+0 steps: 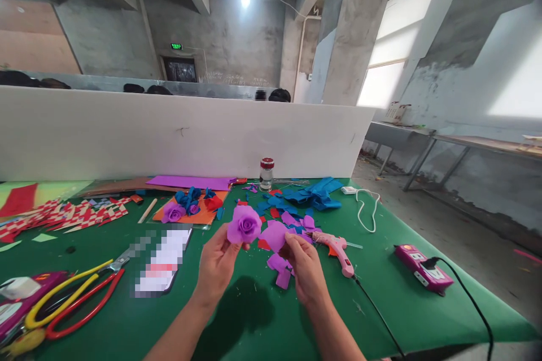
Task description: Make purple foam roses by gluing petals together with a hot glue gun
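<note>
A purple paper rose (244,224) with a spiral centre is held up in my left hand (217,262), fingers closed beneath it. My right hand (305,268) pinches a single purple paper petal (274,235) just right of the rose; whether the two touch I cannot tell. Behind and below the petal lie loose purple paper pieces (283,278). Just right of my right hand rests a pink hot glue gun (339,249), its black cord running toward the front edge.
Blue paper scraps (317,194), a red-lidded jar (266,174) and finished paper flowers (186,203) sit farther back. Scissors (80,293) and a phone (163,262) lie left. A purple power strip (423,268) stands right. A white partition (178,135) borders the green table.
</note>
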Available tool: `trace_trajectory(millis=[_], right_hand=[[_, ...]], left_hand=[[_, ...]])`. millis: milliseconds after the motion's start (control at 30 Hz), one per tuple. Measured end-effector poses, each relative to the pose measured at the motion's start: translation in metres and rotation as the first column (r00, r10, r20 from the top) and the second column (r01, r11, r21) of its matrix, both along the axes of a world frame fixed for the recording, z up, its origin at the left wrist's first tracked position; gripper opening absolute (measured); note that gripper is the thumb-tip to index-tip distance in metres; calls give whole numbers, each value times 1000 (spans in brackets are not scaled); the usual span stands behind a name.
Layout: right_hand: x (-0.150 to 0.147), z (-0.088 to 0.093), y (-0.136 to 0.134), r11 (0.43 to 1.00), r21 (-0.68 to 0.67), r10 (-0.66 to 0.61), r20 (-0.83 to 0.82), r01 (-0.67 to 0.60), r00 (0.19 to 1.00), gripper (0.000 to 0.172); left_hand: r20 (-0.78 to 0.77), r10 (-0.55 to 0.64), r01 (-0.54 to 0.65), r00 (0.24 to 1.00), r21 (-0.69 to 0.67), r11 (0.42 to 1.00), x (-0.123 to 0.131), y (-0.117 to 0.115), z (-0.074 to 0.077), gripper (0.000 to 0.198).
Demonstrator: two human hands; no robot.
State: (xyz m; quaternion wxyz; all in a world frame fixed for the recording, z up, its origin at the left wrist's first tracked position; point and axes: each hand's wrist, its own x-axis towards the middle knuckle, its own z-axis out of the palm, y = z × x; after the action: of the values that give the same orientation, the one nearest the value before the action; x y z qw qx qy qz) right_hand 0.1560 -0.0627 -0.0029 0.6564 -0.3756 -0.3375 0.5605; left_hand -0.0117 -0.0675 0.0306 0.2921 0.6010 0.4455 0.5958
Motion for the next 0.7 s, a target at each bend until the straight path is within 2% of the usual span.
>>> trace_trajectory(millis=[100, 167, 233, 333, 400, 500, 600, 700], right_hand=[[10, -4, -3, 987, -10, 160, 57, -159, 986, 34], [15, -2, -8, 957, 31, 280, 164, -289, 946, 35], [20, 3, -13, 912, 51, 371, 316, -407, 873, 37], [26, 13, -16, 856, 57, 416, 513, -513, 751, 37], [29, 17, -14, 831, 66, 409, 601, -552, 687, 37], [31, 20, -11, 821, 73, 375, 678, -566, 632, 36], [30, 18, -11, 839, 65, 363, 671, -540, 646, 35], [28, 11, -14, 857, -29, 430, 590, -515, 684, 27]], left_hand=[[92, -40, 48, 995, -92, 995, -4, 3, 7, 26], [115, -72, 92, 991, -180, 979, -4, 6, 9, 30], [114, -152, 179, 982, -291, 940, -5, 7, 9, 30], [109, -297, 314, 949, -439, 842, -5, 6, 11, 26], [114, -363, 371, 925, -484, 792, -4, 4, 13, 25], [104, -438, 429, 893, -494, 757, -1, 1, 14, 25], [91, -455, 438, 886, -490, 754, 3, 0, 10, 23], [105, -365, 367, 925, -493, 789, 7, 3, 3, 23]])
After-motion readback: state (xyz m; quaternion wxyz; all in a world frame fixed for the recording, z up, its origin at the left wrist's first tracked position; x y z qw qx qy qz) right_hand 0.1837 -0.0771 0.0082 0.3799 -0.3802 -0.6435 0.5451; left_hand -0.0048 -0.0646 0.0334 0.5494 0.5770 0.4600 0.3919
